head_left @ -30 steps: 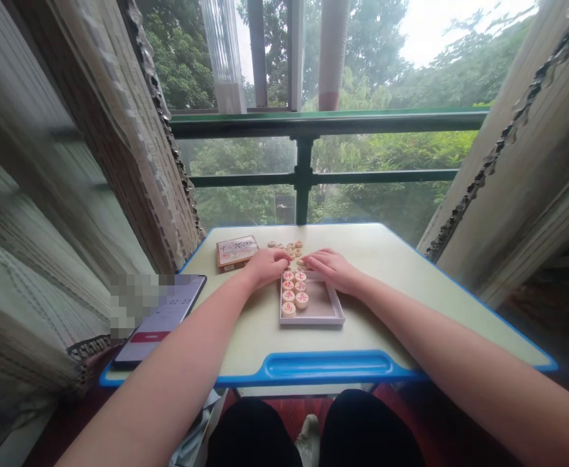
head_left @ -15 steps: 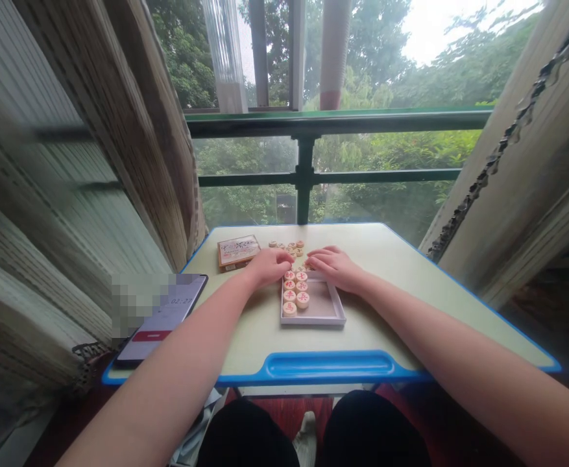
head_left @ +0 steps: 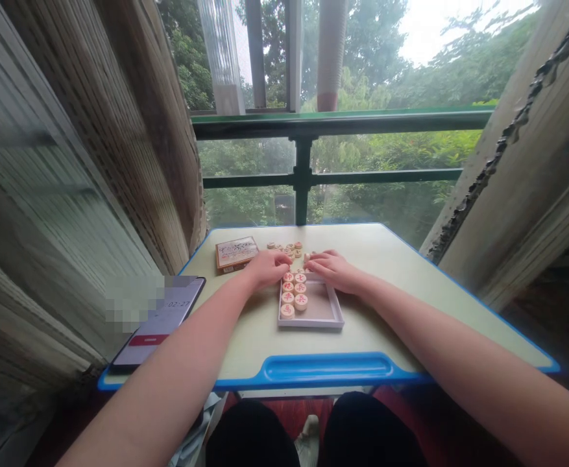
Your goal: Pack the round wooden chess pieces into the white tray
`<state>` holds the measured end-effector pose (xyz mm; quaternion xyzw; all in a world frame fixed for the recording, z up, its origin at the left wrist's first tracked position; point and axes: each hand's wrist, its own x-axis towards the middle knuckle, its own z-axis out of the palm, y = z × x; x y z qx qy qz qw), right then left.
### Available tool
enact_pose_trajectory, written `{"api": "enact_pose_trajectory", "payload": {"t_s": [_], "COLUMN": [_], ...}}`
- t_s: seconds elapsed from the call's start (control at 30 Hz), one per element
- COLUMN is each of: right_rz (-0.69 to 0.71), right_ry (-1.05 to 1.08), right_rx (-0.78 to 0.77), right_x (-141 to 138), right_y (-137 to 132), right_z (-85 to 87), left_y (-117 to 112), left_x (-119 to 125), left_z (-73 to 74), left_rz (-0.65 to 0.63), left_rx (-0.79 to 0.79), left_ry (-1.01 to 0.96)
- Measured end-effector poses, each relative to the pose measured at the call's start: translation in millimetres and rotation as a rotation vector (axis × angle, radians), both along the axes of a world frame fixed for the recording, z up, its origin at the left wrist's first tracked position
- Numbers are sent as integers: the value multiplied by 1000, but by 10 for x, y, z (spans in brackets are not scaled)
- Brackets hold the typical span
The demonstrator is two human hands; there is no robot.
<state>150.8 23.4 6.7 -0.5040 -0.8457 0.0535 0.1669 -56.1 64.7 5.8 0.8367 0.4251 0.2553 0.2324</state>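
A shallow white box tray (head_left: 341, 311) sits in the middle of the table. In its left part lie two columns of round wooden xiangqi pieces (head_left: 300, 302) with red characters; its right part shows bare bottom. My left hand (head_left: 269, 267) is at the tray's far left corner, fingers curled together, and whatever is in them is hidden. Over the far right corner is my right hand (head_left: 333, 269), its fingertips closed at a pale xiangqi piece (head_left: 307, 257) that seems tilted on edge. More loose xiangqi pieces (head_left: 291, 250) lie on the table beyond both hands.
A printed cardboard box (head_left: 237, 251) stands on the table (head_left: 386, 311), left of my left hand. A phone (head_left: 160, 324) showing a timer lies at the left edge. A blue pencil groove (head_left: 330, 368) runs along the near edge. Curtains hang at both sides.
The right hand's fingers have shifted slightly, and a pale piece now shows at their tips. The left hand stays almost in place. The whole view has moved a little.
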Motion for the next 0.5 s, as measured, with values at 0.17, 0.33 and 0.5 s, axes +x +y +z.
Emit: {"api": "enact_pose_trajectory", "payload": {"t_s": [0.17, 0.33, 0.5], "right_rz": [-11, -10, 7], "right_ry": [15, 41, 93], "right_rx": [28, 31, 47], "right_x": [10, 11, 15], "right_y": [16, 26, 30], "right_z": [-14, -19, -21], "left_y": [-5, -18, 3], "left_x": [-3, -1, 26], "left_z": [15, 24, 39], "left_rz": [0, 3, -54], "left_rx": [16, 20, 51], "left_ry": [8, 34, 43]}}
